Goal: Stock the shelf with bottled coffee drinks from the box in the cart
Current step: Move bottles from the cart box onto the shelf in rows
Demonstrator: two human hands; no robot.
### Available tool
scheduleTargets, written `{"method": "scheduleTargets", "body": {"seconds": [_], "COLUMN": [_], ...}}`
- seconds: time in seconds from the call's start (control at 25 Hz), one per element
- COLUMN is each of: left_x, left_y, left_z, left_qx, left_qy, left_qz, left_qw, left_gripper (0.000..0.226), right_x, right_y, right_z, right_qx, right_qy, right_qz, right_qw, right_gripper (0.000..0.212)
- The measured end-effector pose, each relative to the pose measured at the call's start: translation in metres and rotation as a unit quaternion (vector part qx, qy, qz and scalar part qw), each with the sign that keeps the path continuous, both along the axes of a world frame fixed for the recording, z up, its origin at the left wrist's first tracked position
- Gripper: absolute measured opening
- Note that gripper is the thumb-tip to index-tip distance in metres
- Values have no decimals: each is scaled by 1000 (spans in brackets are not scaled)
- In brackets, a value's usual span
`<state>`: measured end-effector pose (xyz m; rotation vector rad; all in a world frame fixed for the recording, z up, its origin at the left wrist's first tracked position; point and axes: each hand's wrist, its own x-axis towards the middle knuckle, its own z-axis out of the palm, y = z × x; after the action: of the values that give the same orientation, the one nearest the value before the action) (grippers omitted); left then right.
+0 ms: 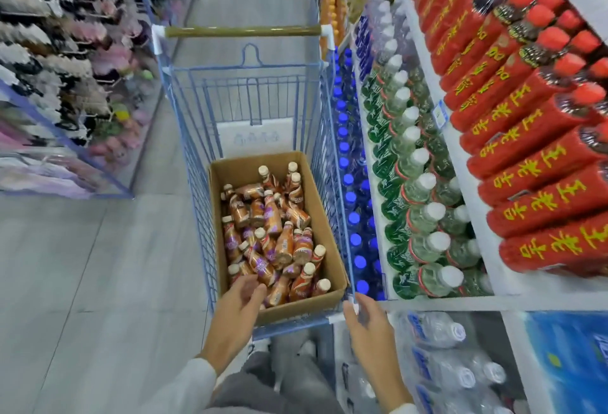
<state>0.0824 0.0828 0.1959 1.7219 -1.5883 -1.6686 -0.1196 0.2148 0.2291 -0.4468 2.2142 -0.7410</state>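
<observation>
- On the far left stands a rack of hanging small goods in black, white and pink [65,61], too blurred to make out, with pale grey floor tiles [82,265] in front of it.
- The person's left hand [238,305], coming out of a light sleeve, reaches over the near end of the box. Its fingers are loose and spread above the nearest bottles, closed round nothing.
- A blue wire shopping cart [197,203] fills the middle of the aisle, its brownish handle bar [243,31] at the far end.
- Inside the cart sits an open brown cardboard box [324,216], and in it lie the small orange-brown coffee bottles with cream caps [273,232], heaped every which way.
- The right hand [365,325] is at the cart's near right corner, fingertips against the rim. I cannot tell whether it grasps the rim or only touches it.
- To the right runs the white store shelf [493,303]: a row of blue-capped bottles [355,239] just beside the cart, then green bottles with white caps [424,216], then red bottles with yellow lettering [526,176] on the tier above.
- Lower right, shrink-wrapped packs of clear water bottles [441,331] lie near the person's knees.
</observation>
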Motion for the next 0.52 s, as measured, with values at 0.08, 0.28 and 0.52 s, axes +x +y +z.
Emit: {"method": "scheduleTargets", "body": {"seconds": [0.08, 0.28, 0.52], "left_x": [-11, -78, -189], "left_y": [-11, -57, -153], "left_z": [-9, -44, -128], "left_qx": [22, 117, 280], "left_qy": [4, 27, 109], "left_qz": [24, 100, 256], "left_qw": [999, 988, 919], "left_gripper": [21, 22, 28], "right_x": [-5, -22, -52], "right_y": [-15, -57, -111], "right_z": [-6, -21, -40], "right_qx": [21, 50, 67], "right_qy": [-14, -53, -107], "right_qz": [28, 68, 80], "right_qw": [999, 995, 989], "right_gripper": [43, 43, 44]}}
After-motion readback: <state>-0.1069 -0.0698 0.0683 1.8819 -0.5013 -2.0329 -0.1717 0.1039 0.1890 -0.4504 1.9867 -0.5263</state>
